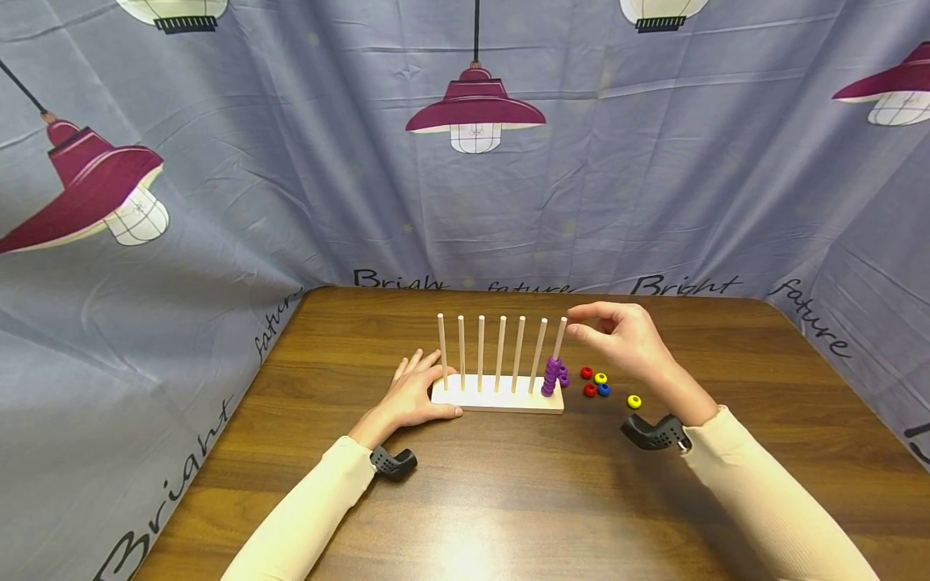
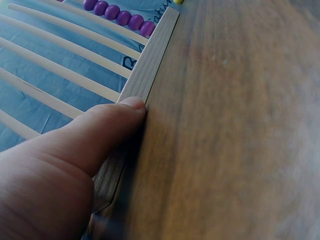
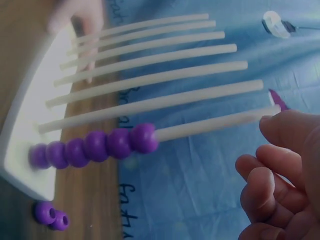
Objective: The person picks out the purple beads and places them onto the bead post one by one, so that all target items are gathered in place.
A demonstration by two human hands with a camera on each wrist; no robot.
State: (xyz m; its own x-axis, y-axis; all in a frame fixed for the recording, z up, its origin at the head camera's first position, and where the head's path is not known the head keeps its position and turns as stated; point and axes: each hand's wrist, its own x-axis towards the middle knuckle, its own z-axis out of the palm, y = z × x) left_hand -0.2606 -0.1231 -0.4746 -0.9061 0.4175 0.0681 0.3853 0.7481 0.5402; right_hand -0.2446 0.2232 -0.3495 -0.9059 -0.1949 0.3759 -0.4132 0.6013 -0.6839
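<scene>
A pale wooden stand [image 1: 501, 401] with a row of upright pegs is on the table. My left hand [image 1: 416, 395] holds its left end, the thumb [image 2: 112, 120] against the front edge and the other fingers spread towards the back. Several purple beads [image 3: 96, 146] are stacked on the lower part of the rightmost peg [image 3: 215, 124]. Beside that peg's top is my right hand [image 1: 630, 339], its fingers loosely bent. No bead shows between its thumb [image 3: 287, 125] and fingers.
Two loose purple beads [image 3: 46, 213] lie by the stand's right end. Farther right are red beads [image 1: 587, 373], yellow beads [image 1: 634, 401] and a blue bead [image 1: 604, 390] on the brown wooden table [image 1: 349, 339]. A grey-blue curtain [image 1: 349, 186] surrounds the table.
</scene>
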